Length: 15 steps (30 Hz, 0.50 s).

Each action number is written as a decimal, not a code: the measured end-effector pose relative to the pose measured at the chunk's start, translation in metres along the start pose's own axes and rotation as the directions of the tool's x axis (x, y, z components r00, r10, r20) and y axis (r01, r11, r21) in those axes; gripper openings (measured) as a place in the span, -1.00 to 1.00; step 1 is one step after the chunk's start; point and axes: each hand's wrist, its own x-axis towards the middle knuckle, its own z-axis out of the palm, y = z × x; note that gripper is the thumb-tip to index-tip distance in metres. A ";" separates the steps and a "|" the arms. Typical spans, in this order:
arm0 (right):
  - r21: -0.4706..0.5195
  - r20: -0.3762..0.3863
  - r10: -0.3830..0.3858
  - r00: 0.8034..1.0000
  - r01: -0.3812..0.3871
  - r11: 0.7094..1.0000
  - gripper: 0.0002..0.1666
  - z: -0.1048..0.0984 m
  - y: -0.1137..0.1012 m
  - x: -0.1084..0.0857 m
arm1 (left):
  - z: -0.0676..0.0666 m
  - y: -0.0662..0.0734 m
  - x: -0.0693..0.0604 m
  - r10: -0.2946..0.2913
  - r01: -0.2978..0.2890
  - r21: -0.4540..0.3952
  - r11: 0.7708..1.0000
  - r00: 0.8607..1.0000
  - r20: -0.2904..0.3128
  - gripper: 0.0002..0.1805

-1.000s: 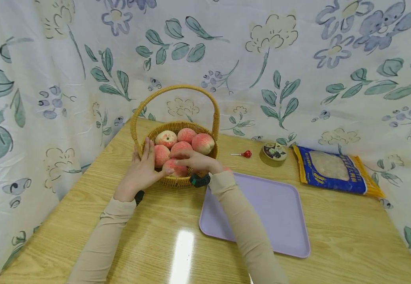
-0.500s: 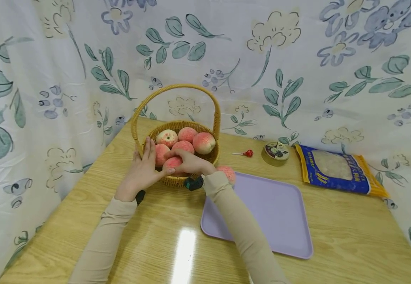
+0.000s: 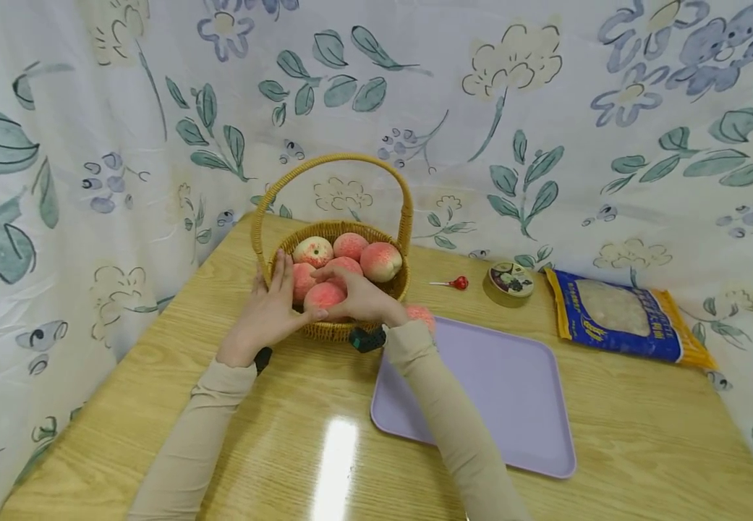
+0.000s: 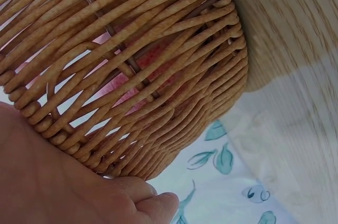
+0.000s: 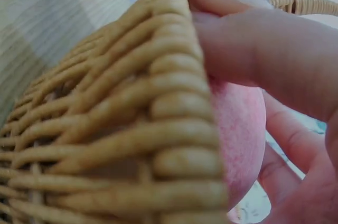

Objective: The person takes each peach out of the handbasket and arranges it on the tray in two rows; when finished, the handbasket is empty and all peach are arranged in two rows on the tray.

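Note:
Several pink peaches fill a wicker basket [image 3: 330, 333] with a tall arched handle. My left hand [image 3: 262, 318] lies at the basket's left front rim, fingers straight and spread; its thumb reaches along the front towards the right hand. In the left wrist view that hand [image 4: 74, 182] is against the woven wall [image 4: 158, 97]. My right hand [image 3: 369, 298] reaches over the front rim, thumb and fingers round the front peach [image 3: 324, 296]. The right wrist view shows the fingers [image 5: 264, 49] over this peach [image 5: 240, 134], part of it hidden by the rim.
A lilac tray [image 3: 500, 391] lies right of the basket, partly under the right forearm. Another peach [image 3: 420, 315] sits at its back left corner. Behind are a red lollipop [image 3: 460, 283], a round tin [image 3: 510, 281] and a blue-yellow bag [image 3: 617, 315].
The right hand's fingers have closed round the front peach, which they only partly covered before. The peach by the tray, mostly hidden earlier, shows more. The left hand stays at the rim.

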 end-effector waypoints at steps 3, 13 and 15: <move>0.033 -0.026 0.004 1.000 -0.003 0.999 -0.23 -0.008 -0.001 -0.007 | 0.001 0.002 0.002 0.006 -0.006 0.004 1.000 1.000 -0.002 0.29; 0.182 -0.210 0.130 0.969 -0.092 0.979 -0.18 -0.062 0.003 -0.042 | 0.001 0.002 0.003 -0.003 0.003 -0.018 1.000 1.000 -0.002 0.29; 0.219 -0.236 0.154 0.960 -0.102 0.970 -0.16 -0.074 0.006 -0.053 | 0.002 0.001 0.003 -0.001 0.001 -0.023 1.000 1.000 -0.006 0.30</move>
